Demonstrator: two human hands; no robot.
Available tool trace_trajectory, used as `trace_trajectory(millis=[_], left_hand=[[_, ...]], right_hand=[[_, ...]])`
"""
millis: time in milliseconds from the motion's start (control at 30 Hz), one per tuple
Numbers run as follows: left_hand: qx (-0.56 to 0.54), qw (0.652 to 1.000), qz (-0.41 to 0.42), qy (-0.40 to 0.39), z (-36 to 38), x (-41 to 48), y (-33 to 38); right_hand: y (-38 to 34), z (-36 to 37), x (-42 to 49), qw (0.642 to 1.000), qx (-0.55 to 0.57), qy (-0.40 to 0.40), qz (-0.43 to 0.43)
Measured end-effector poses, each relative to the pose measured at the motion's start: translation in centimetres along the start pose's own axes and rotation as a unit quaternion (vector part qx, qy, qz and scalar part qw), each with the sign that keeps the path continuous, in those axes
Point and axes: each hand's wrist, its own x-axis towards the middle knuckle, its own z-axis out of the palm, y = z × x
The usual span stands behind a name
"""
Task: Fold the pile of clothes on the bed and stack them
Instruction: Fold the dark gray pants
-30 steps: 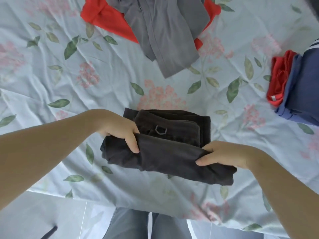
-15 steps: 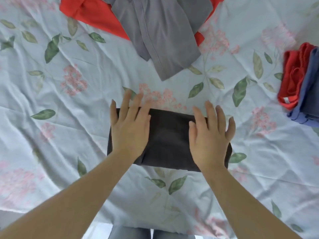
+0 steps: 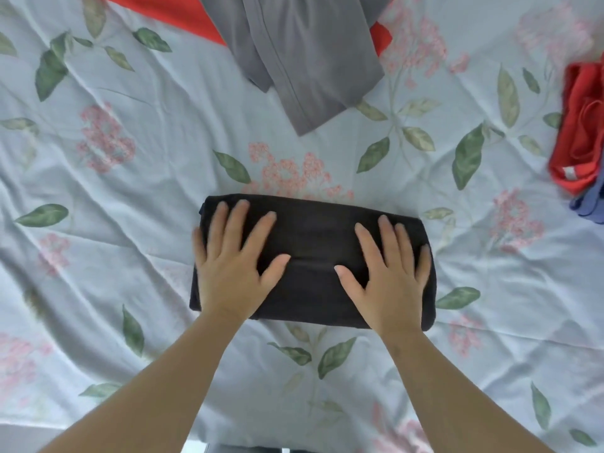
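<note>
Both my hands lie flat on the folded black garment point(image 3: 313, 238), which rests on the flowered bed sheet point(image 3: 147, 223) directly in front of me. My left hand point(image 3: 232, 273) covers the garment's left part, palm down, fingers straight and slightly spread, their tips reaching almost to its far edge; my little finger runs along the left edge of the cloth. My right hand point(image 3: 389, 282) presses the right part in the same way, open and flat, with its little finger just at the right edge. Neither hand curls round or pinches anything. My two thumbs point toward each other across the middle of the garment without touching, and a bare strip of black cloth shows between them, with a shallow crease running across it. The garment is a compact rectangle, its long side running from one hand to the other. Beyond my fingertips, well apart from the black one, an unfolded grey garment point(image 3: 307, 53) lies spread on the sheet, on top of a red garment point(image 3: 183, 8). Far off to the right of my right hand, a folded red piece point(image 3: 581, 132) sits against a blue piece point(image 3: 588, 207) at the edge of view.
</note>
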Motion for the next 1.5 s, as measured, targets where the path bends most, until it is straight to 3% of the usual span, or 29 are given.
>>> trace_trajectory(millis=[100, 167, 300, 500, 767, 1100, 1267, 1300, 1367, 1433, 1500], left_hand=[[-0.087, 0.963, -0.250, -0.043, -1.3, -1.2, 0.1], [-0.160, 0.936, -0.305, -0.078, -2.2, -1.5, 0.3], [-0.305, 0.896, -0.295, -0.128, -3.3, -0.3, -0.3], [-0.456, 0.831, -0.278, -0.152, -6.5, 1.7, -1.1], [-0.496, 0.837, -0.200, -0.119, -10.6, 4.1, 9.0], [-0.563, 0.819, -0.093, -0.063, -8.2, 10.5, 36.4], [-0.544, 0.836, -0.047, -0.062, -6.1, 15.7, 45.6], [-0.482, 0.870, -0.051, -0.086, -5.4, 16.7, 46.6], [-0.204, 0.972, -0.043, -0.109, -3.7, 18.2, 47.9], [-0.045, 0.999, 0.008, -0.021, -2.7, 18.7, 49.5], [-0.025, 0.995, 0.097, 0.027, -1.6, 18.9, 51.3]], right_hand=[[-0.3, -0.8, -1.7, 0.974, 0.087, -0.022, 0.210], [-1.1, -1.4, -2.5, 0.944, 0.143, -0.041, 0.295], [-1.9, -2.2, -2.7, 0.891, 0.293, -0.020, 0.346], [-0.5, -5.3, -2.3, 0.800, 0.499, -0.017, 0.333], [6.8, -13.4, -2.7, 0.778, 0.546, 0.081, 0.299], [30.8, -24.8, 2.2, 0.799, 0.513, 0.226, 0.217], [39.8, -27.9, 7.4, 0.835, 0.447, 0.262, 0.188], [41.2, -27.7, 8.4, 0.856, 0.406, 0.241, 0.210], [42.7, -27.0, 10.2, 0.917, 0.217, 0.177, 0.285], [42.4, -26.3, 11.4, 0.937, 0.068, 0.212, 0.268], [41.4, -25.4, 12.6, 0.950, 0.021, 0.260, 0.171]])
